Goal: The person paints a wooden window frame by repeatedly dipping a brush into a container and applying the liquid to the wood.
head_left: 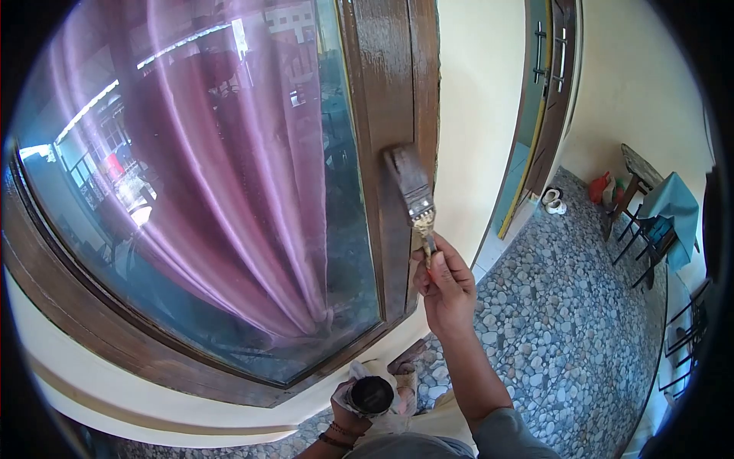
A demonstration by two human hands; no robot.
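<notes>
A paintbrush [419, 203] is gripped by its handle in my right hand [448, 289], its fingers closed around it. The dark bristles point up and lie against or right at the brown wooden window frame [391, 115], whose upper part looks glossy and wet. Low in the view, my left hand [349, 413] is wrapped round a cup of dark liquid [372, 395] with pale, crinkled plastic about its rim. Part of that hand is hidden behind the cup.
Inside the frame, window glass [348, 252] covers a purple curtain [229, 168]. Right of it are a cream wall [478, 99] and a doorway with a brown door [556, 99]. White shoes [553, 202], a red bag [599, 188] and a cloth-draped chair [671, 210] stand on the pebble-patterned floor [550, 306].
</notes>
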